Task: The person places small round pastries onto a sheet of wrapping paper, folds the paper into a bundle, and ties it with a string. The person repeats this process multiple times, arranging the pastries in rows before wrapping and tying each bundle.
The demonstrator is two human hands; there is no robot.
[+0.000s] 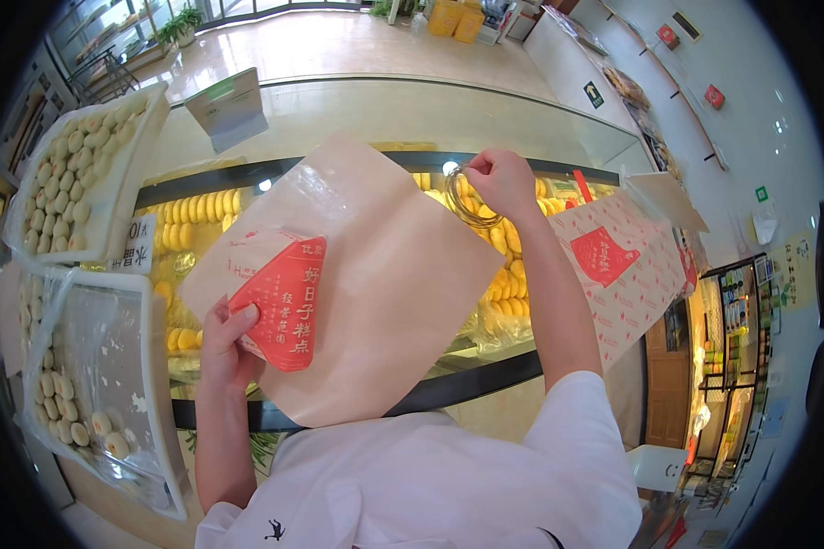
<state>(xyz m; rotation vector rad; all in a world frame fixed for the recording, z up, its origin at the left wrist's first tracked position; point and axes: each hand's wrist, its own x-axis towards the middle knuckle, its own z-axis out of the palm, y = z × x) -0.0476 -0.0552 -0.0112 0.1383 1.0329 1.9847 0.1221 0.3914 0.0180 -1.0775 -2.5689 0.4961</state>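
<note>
My left hand point(228, 353) grips a wrapped packet point(292, 309) by its lower left edge, thumb on top. Its paper has a red panel bearing writing and a paler folded part. Beneath the packet, a plain brown paper sheet point(391, 295) lies cornerwise over the glass counter. Pinched in my right hand point(505, 180) is a loose bundle of thin brownish loops point(463, 206), either string or rubber bands. The bundle hangs over the sheet's right side. What the packet contains is hidden.
Yellow pastries point(508, 254) fill the lit display under the glass. White trays point(158, 343) of round pale buns, partly under plastic film, stand at left beside a price card point(137, 243). Printed wrapping sheets point(611, 274) lie at right. A sign stand point(230, 110) is at the far side.
</note>
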